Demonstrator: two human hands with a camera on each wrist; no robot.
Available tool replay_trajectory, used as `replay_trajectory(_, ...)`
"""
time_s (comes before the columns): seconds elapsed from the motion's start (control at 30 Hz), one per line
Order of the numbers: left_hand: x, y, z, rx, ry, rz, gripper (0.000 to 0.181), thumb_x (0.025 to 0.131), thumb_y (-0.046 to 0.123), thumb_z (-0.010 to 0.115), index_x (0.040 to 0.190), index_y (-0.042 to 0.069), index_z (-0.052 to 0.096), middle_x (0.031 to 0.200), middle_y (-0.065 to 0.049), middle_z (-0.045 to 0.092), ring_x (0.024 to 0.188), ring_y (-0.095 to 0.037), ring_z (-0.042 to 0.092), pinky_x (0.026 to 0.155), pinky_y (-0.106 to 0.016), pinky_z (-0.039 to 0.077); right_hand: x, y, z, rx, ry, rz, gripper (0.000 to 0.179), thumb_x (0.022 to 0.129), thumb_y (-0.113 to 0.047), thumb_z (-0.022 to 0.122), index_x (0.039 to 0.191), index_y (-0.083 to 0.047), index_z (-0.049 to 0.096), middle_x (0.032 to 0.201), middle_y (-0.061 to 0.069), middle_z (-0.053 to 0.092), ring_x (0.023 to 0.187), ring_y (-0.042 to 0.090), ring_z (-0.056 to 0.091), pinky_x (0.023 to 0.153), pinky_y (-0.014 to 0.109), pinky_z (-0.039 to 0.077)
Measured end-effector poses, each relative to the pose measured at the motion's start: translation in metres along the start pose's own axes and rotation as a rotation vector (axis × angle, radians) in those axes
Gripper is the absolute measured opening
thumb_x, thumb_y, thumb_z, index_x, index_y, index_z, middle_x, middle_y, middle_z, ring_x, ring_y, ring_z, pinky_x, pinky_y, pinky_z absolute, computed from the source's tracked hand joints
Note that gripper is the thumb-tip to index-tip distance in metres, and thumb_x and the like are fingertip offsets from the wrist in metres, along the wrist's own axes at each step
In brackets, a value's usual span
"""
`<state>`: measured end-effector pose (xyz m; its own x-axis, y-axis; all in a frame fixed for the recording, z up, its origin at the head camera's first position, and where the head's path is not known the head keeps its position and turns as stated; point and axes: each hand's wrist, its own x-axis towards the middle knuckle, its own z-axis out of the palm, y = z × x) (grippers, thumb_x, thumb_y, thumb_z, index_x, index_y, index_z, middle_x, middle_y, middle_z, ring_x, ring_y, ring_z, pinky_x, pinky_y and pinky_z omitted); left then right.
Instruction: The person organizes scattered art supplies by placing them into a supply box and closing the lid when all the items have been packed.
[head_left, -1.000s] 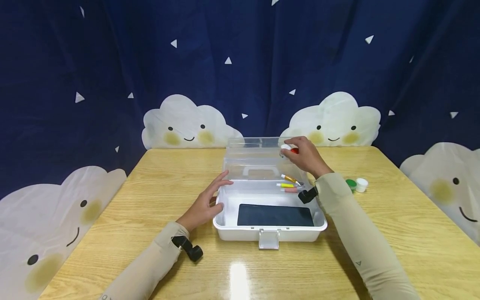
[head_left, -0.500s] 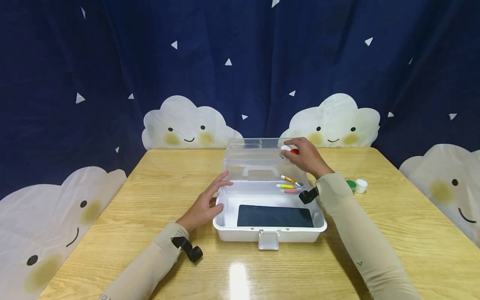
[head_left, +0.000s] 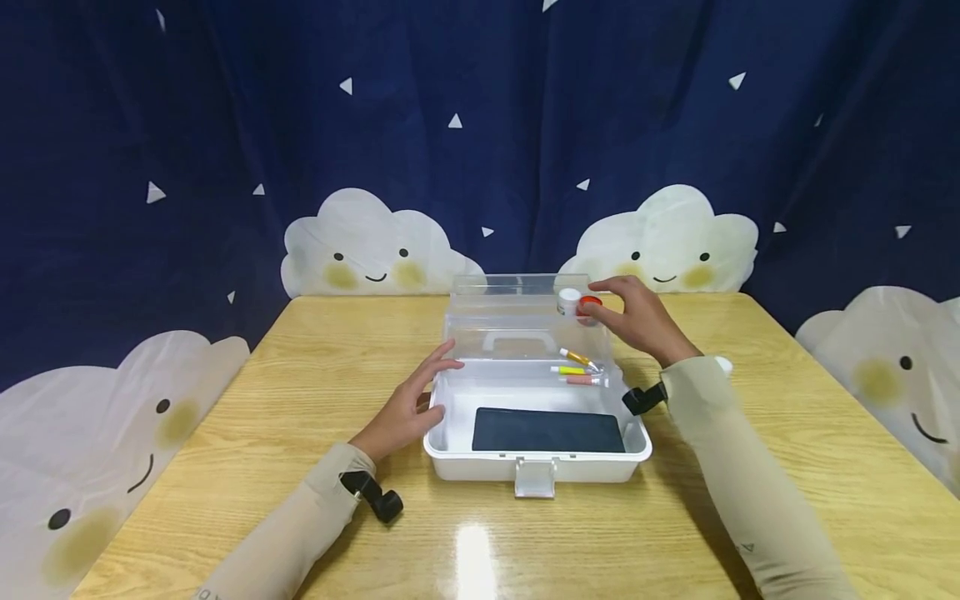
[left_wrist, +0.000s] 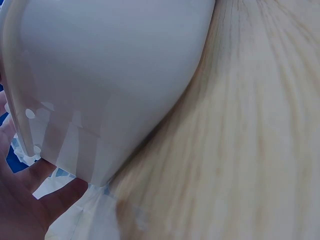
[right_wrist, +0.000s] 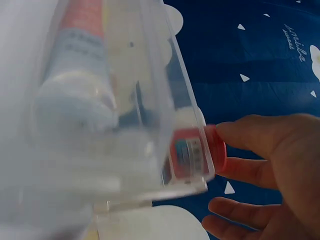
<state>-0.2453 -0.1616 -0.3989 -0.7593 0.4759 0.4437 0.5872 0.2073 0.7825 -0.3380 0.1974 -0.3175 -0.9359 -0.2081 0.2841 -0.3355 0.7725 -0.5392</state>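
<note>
Toward the right edge of the table (head_left: 352, 342), white jar (head_left: 724, 365) mostly hidden by right sleeve (head_left: 708, 408); red jar (right_wrist: 218, 150): label (right_wrist: 189, 156) illegible; tube (right_wrist: 80, 70): print blurred

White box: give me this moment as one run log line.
left grip: at left side of white box | right grip: at red jar, hold unclear | white jar: beside red jar | dark slab: inside box

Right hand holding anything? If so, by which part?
Apparently the red jar, by its lid, between the fingers of the right hand; how firmly can't be told.
</note>
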Motion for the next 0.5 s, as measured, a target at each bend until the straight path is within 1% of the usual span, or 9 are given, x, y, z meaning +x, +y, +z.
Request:
replay_trajectory(0.2, 0.001, -0.025, 0.002, 0.018, 0.007, 0.004, 0.066, 0.081, -0.013, 0.051, 0.14, 0.014, 0.044, 0.162, 0.0, 0.012, 0.142, -0.028, 0.026, 0.097, -0.052, 0.044, -0.011, 0.011, -0.01, -0.016, 0.002, 0.003, 0.052, 0.091, -0.038, 0.064, 0.132, -0.005, 0.057, 0.141, 0.02, 0.043, 0.13, 0.04, 0.037, 0.104, 0.061, 0.031)
replay_trajectory(0.27, 0.001, -0.029, 0.002, 0.017, 0.005, -0.001, 0.067, 0.081, -0.012, 0.051, 0.14, 0.016, 0.044, 0.162, 0.002, 0.012, 0.143, -0.026, 0.026, 0.097, -0.051, 0.044, -0.014, 0.014, -0.014, -0.026, 0.004, -0.006, 0.051, 0.092, -0.036, 0.063, 0.131, -0.004, 0.057, 0.14, 0.022, 0.044, 0.131, 0.042, 0.036, 0.105, 0.062, 0.029)
replay_trajectory(0.33, 0.001, -0.03, 0.002, 0.017, 0.004, -0.004, 0.067, 0.081, -0.012, 0.051, 0.14, 0.017, 0.043, 0.162, 0.002, 0.011, 0.143, -0.026, 0.026, 0.097, -0.05, 0.044, -0.016, 0.017, -0.018, -0.038, -0.001, 0.0, 0.049, 0.093, -0.034, 0.062, 0.131, -0.003, 0.057, 0.139, 0.022, 0.044, 0.132, 0.044, 0.034, 0.105, 0.063, 0.028)
replay_trajectory(0.4, 0.0, -0.028, 0.002, 0.016, 0.003, -0.003, 0.066, 0.081, -0.012, 0.051, 0.141, 0.015, 0.043, 0.162, 0.0, 0.011, 0.142, -0.027, 0.026, 0.097, -0.051, 0.044, -0.018, 0.02, -0.023, -0.05, -0.011, 0.014, 0.049, 0.093, -0.032, 0.062, 0.132, -0.003, 0.056, 0.14, 0.023, 0.044, 0.134, 0.044, 0.032, 0.106, 0.064, 0.026)
replay_trajectory(0.5, 0.0, -0.016, 0.001, 0.009, -0.001, -0.006, 0.063, 0.081, -0.013, 0.05, 0.14, 0.009, 0.043, 0.162, -0.006, 0.012, 0.141, -0.031, 0.028, 0.098, -0.054, 0.043, -0.02, 0.022, -0.033, -0.07, -0.033, 0.05, 0.051, 0.094, -0.035, 0.06, 0.134, -0.005, 0.053, 0.143, 0.023, 0.04, 0.135, 0.045, 0.03, 0.105, 0.065, 0.026)
